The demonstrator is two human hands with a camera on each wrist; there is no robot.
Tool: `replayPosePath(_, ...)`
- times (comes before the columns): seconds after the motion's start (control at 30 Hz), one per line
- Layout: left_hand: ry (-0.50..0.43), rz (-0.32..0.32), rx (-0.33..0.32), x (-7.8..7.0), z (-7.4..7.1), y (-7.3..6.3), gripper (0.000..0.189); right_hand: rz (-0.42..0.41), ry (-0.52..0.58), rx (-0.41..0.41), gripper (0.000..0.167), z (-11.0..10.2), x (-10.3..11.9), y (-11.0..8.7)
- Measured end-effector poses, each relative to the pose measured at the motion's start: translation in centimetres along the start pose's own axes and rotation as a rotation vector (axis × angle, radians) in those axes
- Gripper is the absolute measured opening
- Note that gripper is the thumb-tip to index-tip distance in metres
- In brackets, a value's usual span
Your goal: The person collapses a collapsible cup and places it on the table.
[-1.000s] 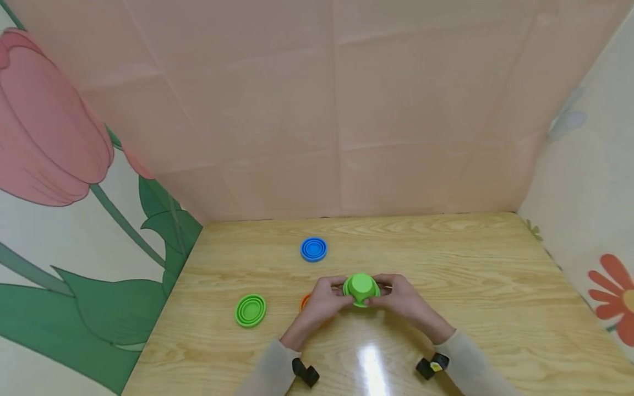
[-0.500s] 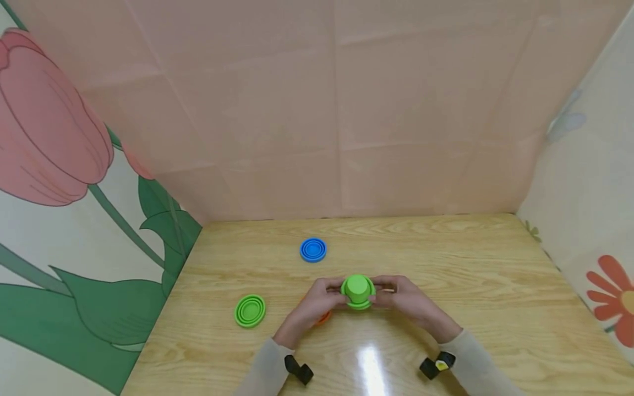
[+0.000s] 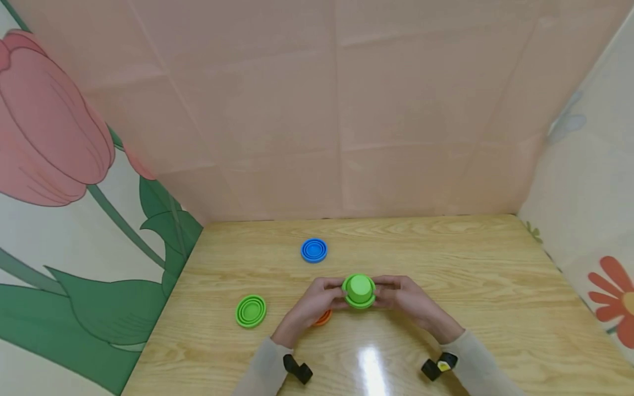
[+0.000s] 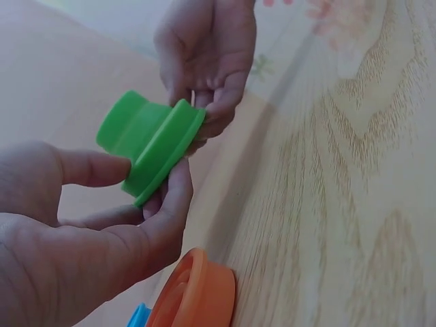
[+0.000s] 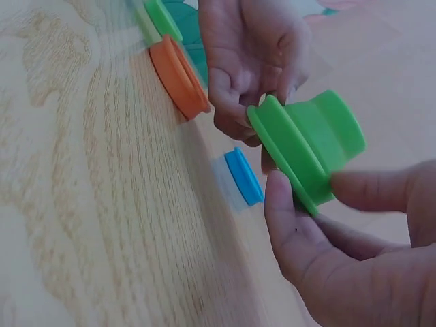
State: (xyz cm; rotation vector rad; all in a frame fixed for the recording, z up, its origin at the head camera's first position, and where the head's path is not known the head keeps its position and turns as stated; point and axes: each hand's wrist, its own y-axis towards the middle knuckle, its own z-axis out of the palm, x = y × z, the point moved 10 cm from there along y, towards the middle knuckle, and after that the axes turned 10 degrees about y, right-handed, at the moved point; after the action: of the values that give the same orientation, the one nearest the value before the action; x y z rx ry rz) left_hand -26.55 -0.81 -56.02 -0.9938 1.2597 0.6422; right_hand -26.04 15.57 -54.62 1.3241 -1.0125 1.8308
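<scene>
A green collapsible cup (image 3: 360,290) is held above the table between both hands, its narrow base facing up and its wide rim down. Its stepped wall is partly drawn out, as the left wrist view of the cup (image 4: 151,139) shows. My left hand (image 3: 317,303) pinches the left side of the rim, thumb on the wall and fingers beneath. On the opposite side my right hand (image 3: 408,302) grips it likewise. An orange collapsed cup (image 3: 323,318) lies on the table, mostly hidden below my left hand; more of this orange cup (image 5: 178,78) appears in the right wrist view.
Another green collapsed cup (image 3: 250,311) lies flat to the left on the wooden table (image 3: 475,264). Farther back lies a blue collapsed cup (image 3: 314,250). A pink-beige sheet (image 3: 337,121) rises behind the table, with flower-printed walls at both sides.
Both hands have shifted slightly left, and the thumbs have moved from the front of the green cup to its sides. More of the orange cup's front edge shows. The other cups lie still.
</scene>
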Motion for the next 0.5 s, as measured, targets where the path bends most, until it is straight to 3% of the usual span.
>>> replayPosePath(0.17, -0.012, -0.009, -0.015, -0.08, -0.11, 0.05, 0.041, 0.012, 0.071, -0.04, 0.052, -0.13, 0.29, -0.1)
replayPosePath(0.5, -0.044, -0.015, -0.038, -0.11, -0.31, 0.09, 0.04, 0.008, 0.075, -0.086, 0.049, -0.11, 0.38, -0.11)
